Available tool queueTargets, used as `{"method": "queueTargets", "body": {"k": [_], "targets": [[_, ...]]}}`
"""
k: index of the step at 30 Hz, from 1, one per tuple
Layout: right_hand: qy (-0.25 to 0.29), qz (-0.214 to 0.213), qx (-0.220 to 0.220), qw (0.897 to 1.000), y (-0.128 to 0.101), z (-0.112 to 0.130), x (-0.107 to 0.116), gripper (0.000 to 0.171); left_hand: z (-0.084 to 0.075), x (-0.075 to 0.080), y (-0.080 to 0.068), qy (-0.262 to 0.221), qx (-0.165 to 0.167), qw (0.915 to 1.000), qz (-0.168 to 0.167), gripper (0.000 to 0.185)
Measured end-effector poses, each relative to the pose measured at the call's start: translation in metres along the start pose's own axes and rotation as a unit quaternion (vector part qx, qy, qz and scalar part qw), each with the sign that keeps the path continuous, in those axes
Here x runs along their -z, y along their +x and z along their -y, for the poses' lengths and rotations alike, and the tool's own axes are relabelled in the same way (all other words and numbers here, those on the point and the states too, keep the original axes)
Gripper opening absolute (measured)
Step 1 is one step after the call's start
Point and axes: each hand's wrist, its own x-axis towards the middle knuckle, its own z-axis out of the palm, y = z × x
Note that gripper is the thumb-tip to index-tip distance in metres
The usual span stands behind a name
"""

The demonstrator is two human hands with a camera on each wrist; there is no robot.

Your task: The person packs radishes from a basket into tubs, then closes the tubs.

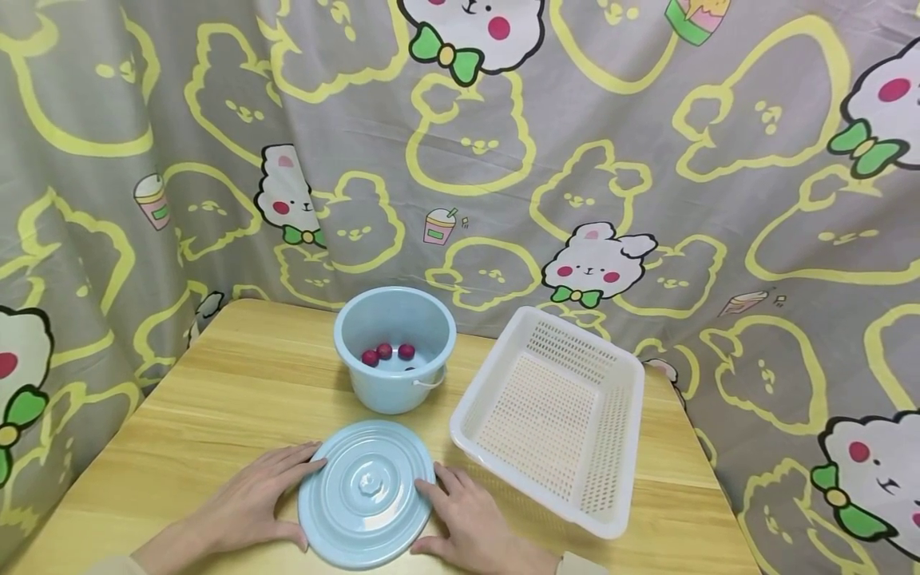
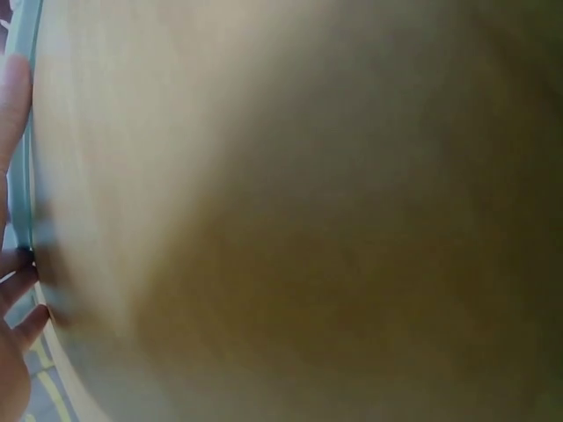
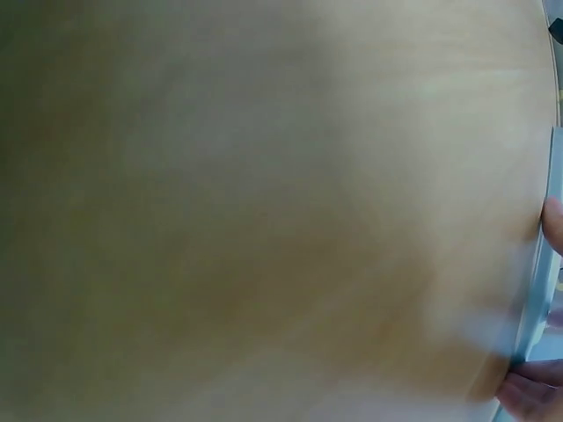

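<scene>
A round light-blue lid lies flat on the wooden table near its front edge. My left hand rests on the table with its fingers and thumb touching the lid's left rim. On the other side, my right hand touches the right rim the same way. Both hands' fingers lie fairly straight. In the left wrist view a finger lies along the lid's edge. The right wrist view shows a fingertip against the lid's edge.
Behind the lid stands a light-blue bucket holding three dark red fruits. A white perforated basket sits on the right of the table. A cartoon-printed curtain hangs behind and around the table.
</scene>
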Motion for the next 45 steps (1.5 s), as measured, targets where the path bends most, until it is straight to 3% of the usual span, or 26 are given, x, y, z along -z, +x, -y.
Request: {"method": "queueTargets", "body": {"k": [10, 20, 34, 40, 45], "targets": [[0.091, -0.016, -0.038, 0.995, -0.001, 0.000, -0.003, 0.076, -0.002, 0.000, -0.004, -0.011, 0.009, 0.9998, -0.012, 0.105], [0.092, -0.054, -0.004, 0.994, 0.003, 0.005, -0.001, 0.070, -0.003, -0.001, 0.000, -0.009, -0.007, 0.9993, -0.037, 0.090], [0.100, 0.041, -0.009, 0.994, -0.007, -0.001, 0.003, 0.085, 0.000, 0.000, -0.006, 0.012, -0.029, 0.9983, -0.049, 0.097], [0.043, 0.055, -0.031, 0.997, -0.009, -0.006, 0.006, 0.090, 0.000, 0.000, -0.004, 0.016, -0.033, 0.9982, -0.047, 0.098], [0.016, 0.066, -0.032, 0.997, -0.008, -0.006, 0.008, 0.094, -0.003, 0.002, -0.002, 0.014, -0.026, 0.9993, -0.024, 0.103]]}}
